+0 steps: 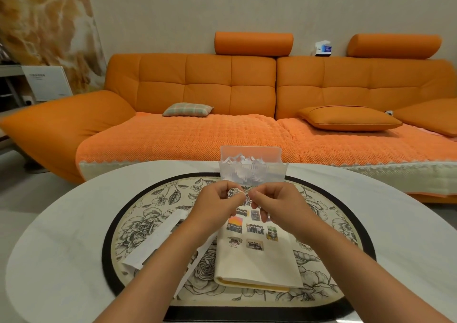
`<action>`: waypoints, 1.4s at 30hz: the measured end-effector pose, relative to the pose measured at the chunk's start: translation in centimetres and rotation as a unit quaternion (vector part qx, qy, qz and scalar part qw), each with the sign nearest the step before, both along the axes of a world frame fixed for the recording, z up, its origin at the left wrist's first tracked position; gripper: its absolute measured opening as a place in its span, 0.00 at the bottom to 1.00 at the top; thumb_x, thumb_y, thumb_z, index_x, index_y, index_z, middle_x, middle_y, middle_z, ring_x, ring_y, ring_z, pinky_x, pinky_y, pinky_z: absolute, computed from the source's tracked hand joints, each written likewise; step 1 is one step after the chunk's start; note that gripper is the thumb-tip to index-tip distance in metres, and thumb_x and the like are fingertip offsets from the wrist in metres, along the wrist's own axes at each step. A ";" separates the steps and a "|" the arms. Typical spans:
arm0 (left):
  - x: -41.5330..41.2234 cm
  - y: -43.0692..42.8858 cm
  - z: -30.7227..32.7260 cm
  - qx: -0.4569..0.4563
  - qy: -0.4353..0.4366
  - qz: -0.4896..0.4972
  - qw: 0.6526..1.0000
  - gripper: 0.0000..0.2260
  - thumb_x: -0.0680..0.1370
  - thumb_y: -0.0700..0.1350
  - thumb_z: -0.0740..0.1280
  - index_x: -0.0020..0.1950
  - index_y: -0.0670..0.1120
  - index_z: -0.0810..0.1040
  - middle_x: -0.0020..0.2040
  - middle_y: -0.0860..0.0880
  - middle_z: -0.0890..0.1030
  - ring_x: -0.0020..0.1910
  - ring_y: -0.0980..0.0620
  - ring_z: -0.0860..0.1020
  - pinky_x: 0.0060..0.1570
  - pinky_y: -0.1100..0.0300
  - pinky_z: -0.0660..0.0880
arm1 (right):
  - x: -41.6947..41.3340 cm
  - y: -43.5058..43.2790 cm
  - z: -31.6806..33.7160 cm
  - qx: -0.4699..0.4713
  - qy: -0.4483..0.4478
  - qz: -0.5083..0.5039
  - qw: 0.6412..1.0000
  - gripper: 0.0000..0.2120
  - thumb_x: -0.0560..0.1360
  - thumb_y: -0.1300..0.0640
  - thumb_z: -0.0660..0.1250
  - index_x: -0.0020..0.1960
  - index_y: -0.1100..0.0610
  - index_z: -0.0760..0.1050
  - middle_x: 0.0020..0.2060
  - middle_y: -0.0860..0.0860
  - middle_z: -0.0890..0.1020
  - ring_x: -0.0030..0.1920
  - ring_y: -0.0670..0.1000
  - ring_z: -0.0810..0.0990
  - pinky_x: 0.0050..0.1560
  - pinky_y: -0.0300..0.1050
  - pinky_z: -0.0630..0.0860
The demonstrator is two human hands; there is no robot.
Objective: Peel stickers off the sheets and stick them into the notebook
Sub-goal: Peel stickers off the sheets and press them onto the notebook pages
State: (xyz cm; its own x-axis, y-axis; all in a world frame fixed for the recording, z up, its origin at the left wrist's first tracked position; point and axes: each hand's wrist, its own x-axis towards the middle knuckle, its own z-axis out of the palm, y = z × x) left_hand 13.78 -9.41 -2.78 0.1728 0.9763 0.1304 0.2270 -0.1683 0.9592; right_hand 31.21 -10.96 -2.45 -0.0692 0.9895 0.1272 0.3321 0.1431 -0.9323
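Orange quilted leather sofa (197, 85) behind, white oval worktop (61, 236) in front: a sticker is mid-peel above the notebook.

Both hands meet in the air over the black-rimmed floral mat (148, 214), just above the far end of the open cream-paged notebook (257, 261), whose page carries rows of stickers. The left hand (217, 204) has its fingers (223, 194) curled and pinching a small die-cut picture sticker (234, 192). The right hand (277, 204) pinches at the sticker's right edge, probably working on the backing, though I cannot tell whether it has come free. White sticker sheets (158, 238) lie left of the notebook, under the left forearm. A clear plastic box of paper scraps (252, 164) stands behind the hands. The next move likely calls for parting sticker from backing, then lowering it onto a bare patch of the page and pressing it flat.
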 end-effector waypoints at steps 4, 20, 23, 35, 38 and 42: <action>0.0 -0.1 0.0 0.002 -0.001 0.000 1.000 0.02 0.77 0.41 0.70 0.46 0.48 0.83 0.28 0.53 0.77 0.28 0.56 0.74 0.32 0.65 0.73 | -0.1 0.0 -0.2 0.042 -0.051 -0.010 0.998 0.10 0.78 0.50 0.69 0.41 0.51 0.84 0.33 0.58 0.83 0.29 0.53 0.74 0.33 0.50 0.74; 0.5 -0.4 -0.7 0.174 0.114 0.151 0.966 0.12 0.73 0.52 0.75 0.53 0.57 0.77 0.47 0.60 0.76 0.46 0.58 0.74 0.42 0.69 0.69 | -1.1 -0.2 -0.5 0.111 -0.100 -0.087 0.985 0.13 0.81 0.53 0.65 0.40 0.51 0.81 0.24 0.42 0.75 0.26 0.43 0.71 0.30 0.42 0.71; 0.7 -0.7 -0.7 0.332 0.211 0.196 0.898 0.10 0.73 0.52 0.75 0.47 0.54 0.75 0.43 0.59 0.74 0.44 0.57 0.71 0.39 0.69 0.66 | -1.2 -0.2 -0.5 0.132 -0.118 -0.116 0.977 0.13 0.80 0.52 0.65 0.39 0.50 0.81 0.27 0.43 0.78 0.27 0.48 0.74 0.34 0.51 0.77; 1.3 -1.4 0.2 0.031 -0.008 0.080 0.996 0.06 0.77 0.50 0.73 0.43 0.51 0.87 0.38 0.55 0.87 0.34 0.55 0.84 0.45 0.51 0.83 | -1.3 -0.3 -0.7 0.239 -0.249 -0.141 0.928 0.07 0.80 0.52 0.67 0.46 0.48 0.83 0.35 0.40 0.79 0.33 0.40 0.75 0.34 0.41 0.72; 1.2 -1.3 0.2 0.019 -0.009 0.078 0.997 0.07 0.77 0.50 0.72 0.41 0.50 0.87 0.38 0.55 0.86 0.34 0.53 0.84 0.44 0.49 0.84 | -1.4 -0.3 -0.8 0.253 -0.274 -0.138 0.918 0.06 0.79 0.51 0.67 0.46 0.47 0.82 0.38 0.41 0.81 0.34 0.39 0.74 0.35 0.42 0.73; 1.3 -0.8 -0.3 0.019 -0.008 0.072 0.997 0.07 0.77 0.50 0.71 0.41 0.51 0.85 0.38 0.53 0.86 0.35 0.56 0.82 0.44 0.51 0.82 | -1.4 -0.4 -0.7 0.238 -0.274 -0.128 0.923 0.07 0.80 0.51 0.67 0.46 0.47 0.82 0.39 0.41 0.82 0.35 0.39 0.75 0.36 0.41 0.73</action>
